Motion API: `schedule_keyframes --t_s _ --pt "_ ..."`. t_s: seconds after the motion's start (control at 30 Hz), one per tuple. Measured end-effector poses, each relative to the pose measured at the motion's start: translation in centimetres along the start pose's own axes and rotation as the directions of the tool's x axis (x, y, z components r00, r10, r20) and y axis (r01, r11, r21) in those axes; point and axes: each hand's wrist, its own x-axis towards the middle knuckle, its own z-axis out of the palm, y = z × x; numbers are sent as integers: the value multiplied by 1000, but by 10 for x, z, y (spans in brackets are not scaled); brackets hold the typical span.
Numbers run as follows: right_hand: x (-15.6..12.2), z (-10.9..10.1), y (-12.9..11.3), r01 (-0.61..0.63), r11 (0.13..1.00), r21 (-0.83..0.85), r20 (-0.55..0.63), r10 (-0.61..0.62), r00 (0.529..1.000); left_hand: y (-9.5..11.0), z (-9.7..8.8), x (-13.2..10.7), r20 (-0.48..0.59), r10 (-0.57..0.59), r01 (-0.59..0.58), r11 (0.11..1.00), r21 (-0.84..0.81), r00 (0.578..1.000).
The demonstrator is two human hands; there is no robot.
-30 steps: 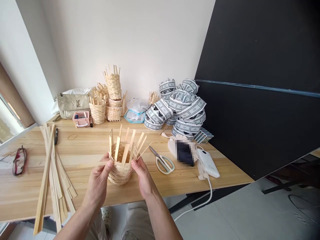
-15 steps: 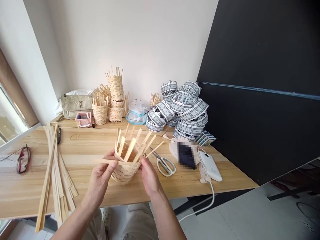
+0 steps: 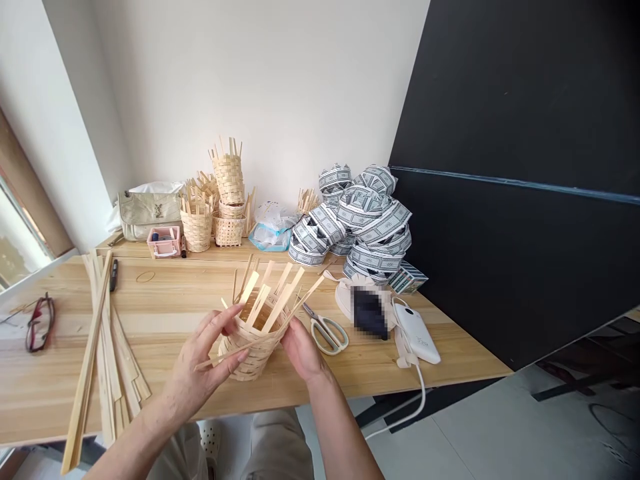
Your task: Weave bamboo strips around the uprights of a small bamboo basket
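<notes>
Your woven basket (image 3: 253, 365) at the worktop's (image 3: 175, 300) near side has its wall woven; upright stakes (image 3: 281, 308) and a loose strip end (image 3: 218, 360) are unworked — your left hand (image 3: 203, 352) spreads wide against it, your right hand (image 3: 303, 350) holds its right side.

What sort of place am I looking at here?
Probably a small craft workspace, perhaps for basket weaving: there's a woven basket in hand, more baskets stand further back, and loose flat strips lie off to the left.
</notes>
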Motion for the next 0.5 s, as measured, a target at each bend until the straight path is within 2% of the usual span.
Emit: schedule_keyframes --t_s 0.07,0.13,0.2,0.27,0.33,0.43,0.5 --pt "1 -3 -1 14 999 -34 1 -14 1000 2 -2 1 25 -68 69 997 -41 997" --pt "3 -6 0 24 998 -64 -5 -24 1000 2 -5 1 102 -113 125 985 -121 988" --pt "4 -10 2 39 996 -84 -15 -41 999 -1 -8 1 190 -97 136 970 -202 977" --pt "5 -15 3 64 994 -91 -30 -67 997 -6 -10 0 227 -34 84 973 -217 973" --pt "6 -19 4 83 992 -94 -36 -86 996 -10 -13 1 262 26 16 987 -158 965" --pt "9 -25 3 90 992 -93 -12 -91 996 -14 -17 1 379 80 -50 995 -88 922" --pt "10 -27 3 103 991 -84 15 -102 995 -14 -18 1 401 108 -94 994 -53 910"
